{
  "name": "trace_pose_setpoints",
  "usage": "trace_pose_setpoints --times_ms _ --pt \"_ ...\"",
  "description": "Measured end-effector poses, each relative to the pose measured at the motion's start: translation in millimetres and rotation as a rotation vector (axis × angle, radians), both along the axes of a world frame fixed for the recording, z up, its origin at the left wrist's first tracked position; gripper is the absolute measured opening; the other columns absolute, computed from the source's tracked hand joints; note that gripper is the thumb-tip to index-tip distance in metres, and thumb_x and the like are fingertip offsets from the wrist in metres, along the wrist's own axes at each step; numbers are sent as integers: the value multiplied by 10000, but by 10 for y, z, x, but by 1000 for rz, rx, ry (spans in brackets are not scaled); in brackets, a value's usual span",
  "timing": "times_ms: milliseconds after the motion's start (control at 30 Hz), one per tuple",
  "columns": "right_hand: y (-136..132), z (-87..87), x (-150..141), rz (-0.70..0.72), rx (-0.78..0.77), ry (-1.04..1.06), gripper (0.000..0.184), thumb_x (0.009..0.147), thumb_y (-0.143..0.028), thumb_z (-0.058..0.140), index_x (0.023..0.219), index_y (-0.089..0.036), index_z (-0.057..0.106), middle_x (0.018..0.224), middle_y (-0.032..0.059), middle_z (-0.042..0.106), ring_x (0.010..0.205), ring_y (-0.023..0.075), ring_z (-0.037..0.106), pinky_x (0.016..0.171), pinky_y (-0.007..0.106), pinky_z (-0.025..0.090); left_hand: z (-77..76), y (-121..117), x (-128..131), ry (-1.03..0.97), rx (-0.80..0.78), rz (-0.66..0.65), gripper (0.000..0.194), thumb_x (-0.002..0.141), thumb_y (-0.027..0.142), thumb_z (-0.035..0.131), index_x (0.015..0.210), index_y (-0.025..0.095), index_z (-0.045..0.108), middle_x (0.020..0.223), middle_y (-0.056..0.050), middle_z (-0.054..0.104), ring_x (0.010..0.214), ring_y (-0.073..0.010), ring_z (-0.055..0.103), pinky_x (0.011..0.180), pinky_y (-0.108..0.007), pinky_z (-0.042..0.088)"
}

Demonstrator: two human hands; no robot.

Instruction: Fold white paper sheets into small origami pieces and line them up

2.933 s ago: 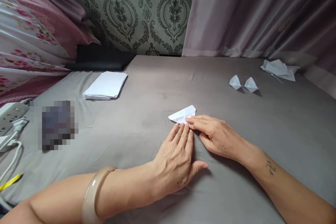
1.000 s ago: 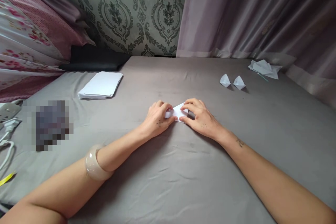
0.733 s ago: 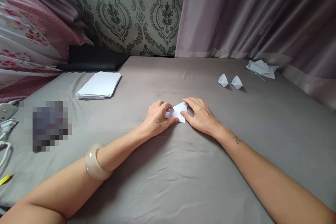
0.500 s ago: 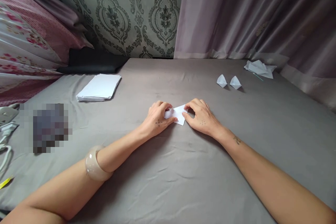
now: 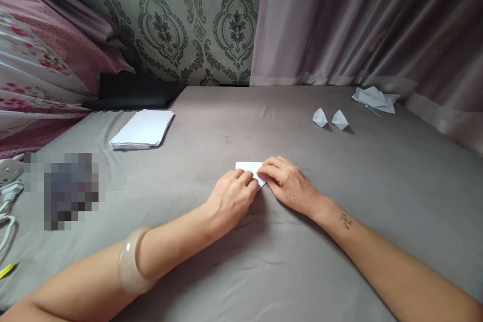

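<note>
A small folded white sheet of paper (image 5: 249, 166) lies on the grey cloth, partly covered by both hands. My left hand (image 5: 234, 196) is closed at its near left edge, fingers curled and gripping the paper there. From the right, my right hand (image 5: 289, 183) pinches the paper with fingers and thumb close together, hiding its right end. Further off to the right, two folded paper shapes (image 5: 320, 117) with pointed tops stand side by side on the cloth.
A stack of white paper (image 5: 143, 130) lies at the left, before a black folded item (image 5: 136, 91). More loose papers (image 5: 375, 99) with a thin greenish stick rest at the far right. A power strip with plugs (image 5: 10, 176) and a blurred-out object (image 5: 71, 186) are at the left edge.
Both hands have moved slightly nearer me with the paper. My left hand has rolled over, its fingers now curled on the near edge. The paper lies turned differently.
</note>
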State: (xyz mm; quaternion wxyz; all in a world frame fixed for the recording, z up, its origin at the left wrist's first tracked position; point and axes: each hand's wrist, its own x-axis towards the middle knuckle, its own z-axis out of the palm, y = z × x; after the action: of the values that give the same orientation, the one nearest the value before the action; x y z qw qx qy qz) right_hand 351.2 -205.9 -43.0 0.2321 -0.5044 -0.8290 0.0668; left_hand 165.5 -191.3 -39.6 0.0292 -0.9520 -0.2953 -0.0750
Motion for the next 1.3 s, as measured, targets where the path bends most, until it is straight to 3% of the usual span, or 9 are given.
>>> trace_pose_setpoints --times_ms 133,233,367,500,600,700,867,1300 --pt "-73 46 21 63 -35 -108 335 896 -103 446 1117 -263 641 986 50 594 861 180 506 786 309 418 -49 -242 3 -47 93 12 335 972 260 381 1104 41 596 1107 -220 636 1069 -312 598 844 -402 472" --pt "-121 79 30 70 -46 -179 373 901 -117 436 1170 -290 628 1006 58 576 856 184 495 775 316 413 -52 -276 -9 -69 78 63 375 962 250 366 1156 12 581 1190 -265 611 1132 -342 578 913 -442 458" --pt "-146 103 11 57 -50 -194 376 893 -121 438 1160 -293 639 979 60 573 839 185 489 752 320 401 19 -122 -38 -12 67 133 363 949 228 333 1092 71 627 1159 -208 646 1081 -316 607 905 -434 478" --pt "-108 80 -32 7 -52 -92 232 895 -214 503 1000 -278 699 915 46 571 820 178 503 761 326 403 50 178 -110 -68 -92 213 409 981 297 298 828 146 646 881 -124 670 886 -255 627 790 -387 498" --pt "-40 30 -50 -54 -74 35 150 890 -294 562 878 -268 709 895 25 585 814 165 529 779 324 418 29 379 -168 -296 -237 312 232 914 377 502 903 177 619 921 -81 623 869 -215 580 769 -343 487" --pt "18 0 -49 -124 -95 127 74 833 -291 637 884 -252 674 943 15 596 848 168 548 807 325 440 14 478 -192 -394 -418 358 256 814 402 644 962 195 612 967 -69 575 908 -217 549 766 -337 478" --pt "34 10 -34 -249 -95 128 426 733 -373 722 1117 -257 581 1097 51 582 986 241 534 861 389 462 20 502 -194 -447 -577 358 280 778 428 673 937 203 620 940 -55 544 904 -215 530 768 -343 464" --pt "30 -20 -31 -292 -97 108 540 729 -426 701 1207 -245 526 1176 77 553 1052 275 510 915 443 452 35 479 -164 -448 -499 325 209 778 359 663 877 214 551 922 -41 541 854 -205 501 761 -354 436"
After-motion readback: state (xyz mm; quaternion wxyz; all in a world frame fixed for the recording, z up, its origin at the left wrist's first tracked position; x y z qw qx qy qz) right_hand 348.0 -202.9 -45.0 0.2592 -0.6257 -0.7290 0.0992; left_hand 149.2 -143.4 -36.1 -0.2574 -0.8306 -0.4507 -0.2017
